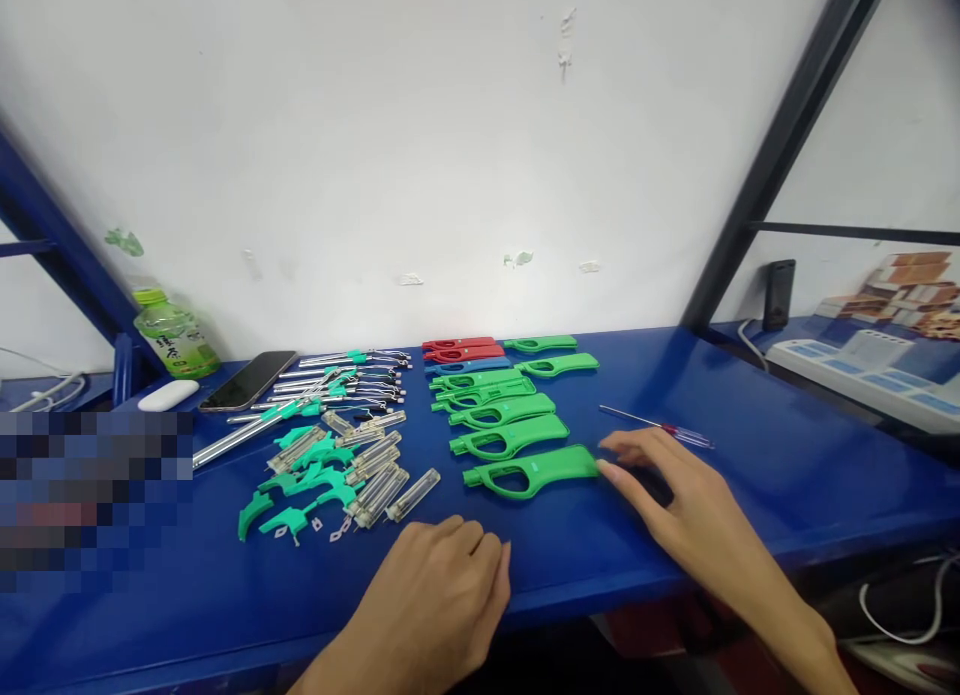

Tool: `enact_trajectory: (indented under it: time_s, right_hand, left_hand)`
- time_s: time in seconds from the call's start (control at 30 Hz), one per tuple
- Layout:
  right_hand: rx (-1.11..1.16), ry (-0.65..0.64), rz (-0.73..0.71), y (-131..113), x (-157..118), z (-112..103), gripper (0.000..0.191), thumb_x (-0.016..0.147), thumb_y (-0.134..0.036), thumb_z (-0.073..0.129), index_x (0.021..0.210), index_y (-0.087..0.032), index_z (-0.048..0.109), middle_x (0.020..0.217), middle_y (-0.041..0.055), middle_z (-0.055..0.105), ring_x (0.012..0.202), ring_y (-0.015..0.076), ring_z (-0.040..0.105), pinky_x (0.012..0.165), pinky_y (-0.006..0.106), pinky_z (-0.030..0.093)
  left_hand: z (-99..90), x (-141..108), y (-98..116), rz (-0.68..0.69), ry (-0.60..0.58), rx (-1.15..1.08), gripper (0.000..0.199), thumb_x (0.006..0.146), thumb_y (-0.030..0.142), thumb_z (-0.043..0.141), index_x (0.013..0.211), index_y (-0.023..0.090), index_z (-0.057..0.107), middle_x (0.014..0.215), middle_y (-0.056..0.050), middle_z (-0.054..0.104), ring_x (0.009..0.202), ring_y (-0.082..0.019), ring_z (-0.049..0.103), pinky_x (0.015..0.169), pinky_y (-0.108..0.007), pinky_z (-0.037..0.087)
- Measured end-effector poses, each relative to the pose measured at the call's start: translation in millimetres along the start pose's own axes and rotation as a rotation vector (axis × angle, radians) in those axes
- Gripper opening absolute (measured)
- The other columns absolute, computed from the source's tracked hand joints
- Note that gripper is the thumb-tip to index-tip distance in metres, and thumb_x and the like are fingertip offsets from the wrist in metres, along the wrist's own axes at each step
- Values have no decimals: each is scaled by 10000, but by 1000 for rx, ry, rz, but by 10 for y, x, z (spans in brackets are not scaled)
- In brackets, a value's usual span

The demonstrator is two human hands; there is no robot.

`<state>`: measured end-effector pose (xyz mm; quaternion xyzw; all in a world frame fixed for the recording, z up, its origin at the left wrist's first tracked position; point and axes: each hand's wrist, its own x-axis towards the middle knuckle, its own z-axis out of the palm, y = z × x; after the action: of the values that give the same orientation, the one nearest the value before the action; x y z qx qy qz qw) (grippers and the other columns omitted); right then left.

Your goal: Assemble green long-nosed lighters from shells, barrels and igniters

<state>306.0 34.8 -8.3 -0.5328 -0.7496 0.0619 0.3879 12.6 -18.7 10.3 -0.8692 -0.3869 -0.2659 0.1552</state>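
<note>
From afar, I have the right hand (681, 495) half-spread at three o'clock of the nearest green lighter casing (555, 468). The left hand (439, 597) is curled closed (holding anything, I can't tell).

Seemingly small assembly workshop: blue bench (780, 485), rows of green casings (551, 467), loose parts (415, 495), screwdriver (688, 436).

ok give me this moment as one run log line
left hand: curled, grip unclear | right hand: open, thumb by nearest green casing, contact unclear | screwdriver: lying beyond right hand
</note>
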Motion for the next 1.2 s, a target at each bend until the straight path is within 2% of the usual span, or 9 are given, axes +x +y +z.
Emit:
enact_trajectory:
  time_s: [0.1, 0.17, 0.4, 0.6, 0.73, 0.83, 1.0, 1.13, 1.2]
  right_hand:
    - [-4, 24, 7, -7, 4, -6, 312, 1036, -585, 605, 1022, -276, 646, 1066, 54, 719, 970, 253, 741, 885, 392, 590]
    - [-9, 35, 9, -9, 8, -8, 308, 1033, -582, 612, 1005, -275, 628, 1037, 51, 703, 937, 248, 734, 863, 389, 584]
    - [-16, 36, 0, 1, 3, -3, 266, 1044, -554, 609, 1072, -290, 619, 1093, 35, 678, 939, 229, 731, 871, 387, 577]
    - [-55, 103, -29, -18, -5, 4, 303, 1029, -581, 616, 1090, -285, 638, 1198, 64, 643, 941, 234, 741, 846, 391, 604]
    - [-166, 162, -19, -20, -15, -10, 376, 1012, -644, 595, 1127, -292, 662, 1293, 95, 615, 1036, 276, 744, 703, 367, 599]
    - [-245, 140, -4, -24, -16, -21, 377, 1025, -650, 554, 1145, -311, 667, 1308, 86, 622, 1012, 280, 754, 626, 358, 584]
    - [-260, 119, -25, -35, -12, -20, 412, 1023, -670, 540, 1217, -322, 646, 1332, 84, 633, 1072, 296, 768, 628, 360, 612]
    - [-187, 140, 27, -31, -30, -21, 462, 999, -698, 566, 1221, -300, 635, 1356, 88, 617, 958, 253, 807, 600, 331, 613]
    - [-178, 141, 26, -16, -38, -17, 455, 1000, -704, 558, 1205, -308, 643, 1341, 78, 629, 980, 262, 801, 622, 344, 617]
  left_hand:
    - [-13, 7, 3, -6, -132, -54, 345, 1039, 138, 472, 721, 241, 562, 653, 35, 631, 572, -173, 626, 552, -367, 362]
    - [-16, 12, -10, -22, -183, -78, 306, 1028, 142, 507, 749, 239, 588, 679, 34, 658, 605, -183, 653, 572, -370, 366]
    - [-17, 3, -11, -61, -239, -110, 293, 1042, 150, 497, 783, 235, 604, 726, 18, 687, 643, -203, 664, 598, -374, 345]
    - [-8, -21, -19, -70, -209, -135, 299, 1038, 145, 482, 769, 233, 578, 711, 22, 666, 620, -186, 648, 591, -369, 329]
    - [-18, -36, -21, -84, -146, -145, 322, 1026, 127, 430, 734, 233, 513, 671, 23, 625, 573, -164, 603, 568, -366, 305]
    - [-34, -35, -21, -78, -115, -159, 319, 1021, 127, 425, 727, 233, 487, 652, 31, 602, 561, -148, 584, 558, -360, 297]
    - [-55, -39, -15, -87, -52, -169, 307, 1018, 121, 423, 733, 231, 459, 655, 30, 583, 553, -129, 554, 556, -349, 296]
    - [-67, -49, 1, -79, -19, -170, 286, 1013, 125, 436, 748, 232, 457, 669, 29, 578, 563, -129, 536, 549, -352, 294]
    - [-68, -47, 11, -69, -19, -165, 265, 1011, 134, 450, 766, 232, 471, 694, 28, 585, 585, -134, 540, 542, -353, 294]
